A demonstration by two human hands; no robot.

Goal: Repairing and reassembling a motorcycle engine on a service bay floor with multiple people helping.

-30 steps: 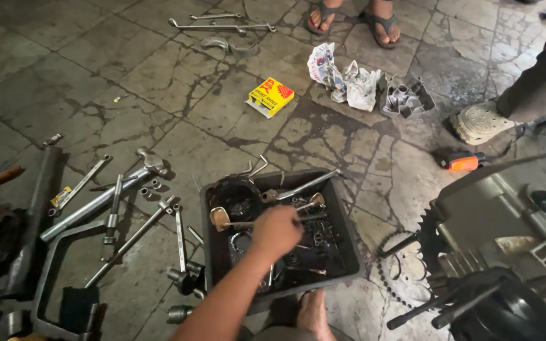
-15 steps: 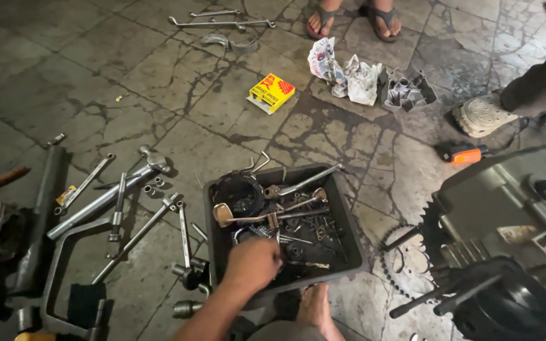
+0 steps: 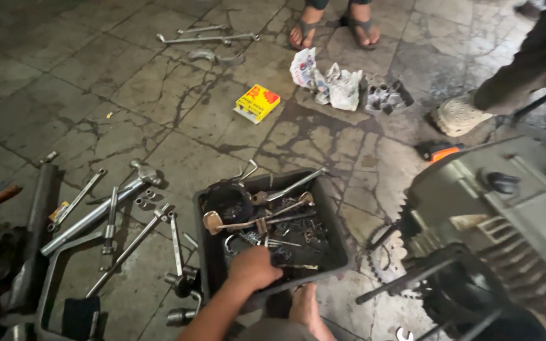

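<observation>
While the left hand (image 3: 254,268) reaches into the near edge of the black parts tray (image 3: 208,265), its fingers lie buried among loose tools (image 3: 266,222); whether they grip anything cannot be told. The right hand is out of view. Risk, as judged: sharp, greasy metal could nick the fingers or slip.

the floor (image 3: 159,95) is paved with large stone-like tiles, grey-brown, cracked and darkly stained, with dirt in the joints. light falls dimly and unevenly: brightest around a yellow cardboard box (image 3: 257,103) lying on the tiles, fading to shadow at the far left. just right of the box lies a crumpled white rag (image 3: 336,85), with a wet-looking dark patch below it. beyond the box, long wrenches (image 3: 206,38) lie on the tiles and two sandalled feet (image 3: 333,22) stand. well right of the box sits a grey engine block (image 3: 507,215). no walls or windows show.
</observation>
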